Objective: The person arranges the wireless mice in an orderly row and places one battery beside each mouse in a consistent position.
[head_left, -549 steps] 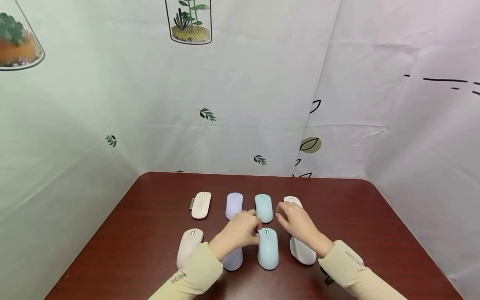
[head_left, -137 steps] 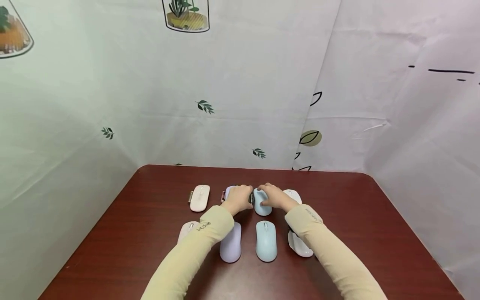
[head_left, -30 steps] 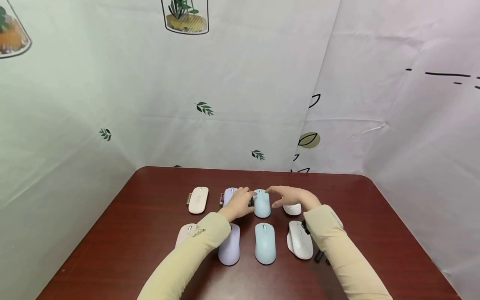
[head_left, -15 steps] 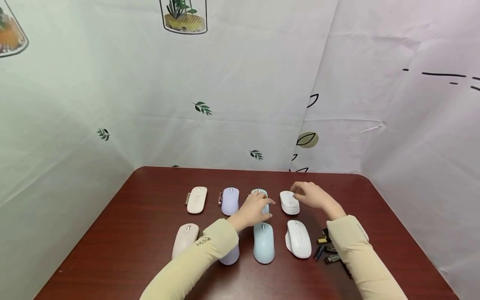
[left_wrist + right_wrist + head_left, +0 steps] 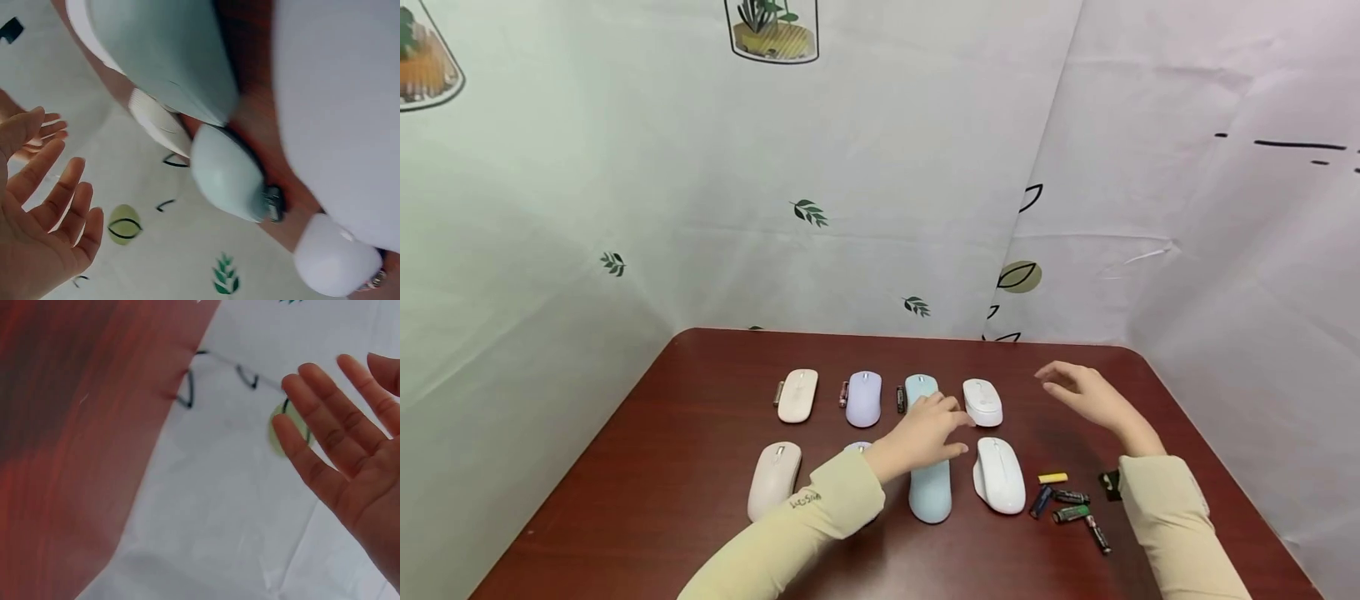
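Observation:
My left hand (image 5: 925, 433), fingers loosely extended and holding nothing, hovers over the far blue computer mouse (image 5: 921, 385) and the near blue mouse (image 5: 931, 496), covering part of both. A dark battery (image 5: 901, 400) lies along the far blue mouse's left side. In the left wrist view this hand (image 5: 53, 225) is spread and bare. To the right, my right hand (image 5: 1093, 398) is raised above the table with relaxed fingers and nothing in them; the right wrist view shows its palm (image 5: 369, 456). Nearest to it are the far white mouse (image 5: 982, 402) and several loose batteries (image 5: 1071, 514).
Two rows of mice stand on the red-brown table (image 5: 700, 467). Batteries lie beside the far cream mouse (image 5: 797, 396) and far purple mouse (image 5: 863, 400). Nearer are a pale pink mouse (image 5: 773, 479), a mostly hidden purple one (image 5: 859, 446) and a white one (image 5: 1000, 475).
My left hand has left the battery beside the far blue mouse and moved right and nearer. My right hand has moved right, away from the mice, uncovering the loose batteries.

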Demonstrator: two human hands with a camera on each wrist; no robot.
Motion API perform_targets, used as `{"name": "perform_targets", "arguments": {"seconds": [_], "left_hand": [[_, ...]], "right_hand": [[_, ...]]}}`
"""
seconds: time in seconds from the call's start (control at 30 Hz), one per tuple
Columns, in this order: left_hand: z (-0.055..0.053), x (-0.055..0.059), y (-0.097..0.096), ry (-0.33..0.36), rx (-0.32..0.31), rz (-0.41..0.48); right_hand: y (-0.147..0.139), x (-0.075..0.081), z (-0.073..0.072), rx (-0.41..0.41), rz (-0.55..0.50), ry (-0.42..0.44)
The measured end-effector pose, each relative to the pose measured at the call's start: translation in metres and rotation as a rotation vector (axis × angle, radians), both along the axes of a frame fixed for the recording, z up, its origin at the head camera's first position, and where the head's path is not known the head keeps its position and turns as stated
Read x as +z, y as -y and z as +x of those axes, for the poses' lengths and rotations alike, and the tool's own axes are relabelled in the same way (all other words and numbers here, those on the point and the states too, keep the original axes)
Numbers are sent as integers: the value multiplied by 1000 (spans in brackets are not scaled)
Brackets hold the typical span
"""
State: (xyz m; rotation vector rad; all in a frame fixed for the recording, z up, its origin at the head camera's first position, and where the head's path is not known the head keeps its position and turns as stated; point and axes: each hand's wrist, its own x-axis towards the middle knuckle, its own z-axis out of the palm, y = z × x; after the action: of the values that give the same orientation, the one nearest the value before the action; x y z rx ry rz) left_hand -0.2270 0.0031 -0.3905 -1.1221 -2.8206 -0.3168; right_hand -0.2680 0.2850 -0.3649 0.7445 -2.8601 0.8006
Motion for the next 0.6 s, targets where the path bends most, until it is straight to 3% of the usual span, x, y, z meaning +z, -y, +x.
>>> {"name": "perform_targets", "arguments": {"seconds": [0.23,0.43,0.6], "left_hand": [[19,-6,-20,-86,-67,-124],[34,-12,-39,-136,-131,-178],[49,-16,-53,-228,-173,-230]], "right_hand": [[-23,-10,10,-27,10,1],[-36,-17,12,-49,10,-3],[-43,-24,11,-53,17,4]]}}
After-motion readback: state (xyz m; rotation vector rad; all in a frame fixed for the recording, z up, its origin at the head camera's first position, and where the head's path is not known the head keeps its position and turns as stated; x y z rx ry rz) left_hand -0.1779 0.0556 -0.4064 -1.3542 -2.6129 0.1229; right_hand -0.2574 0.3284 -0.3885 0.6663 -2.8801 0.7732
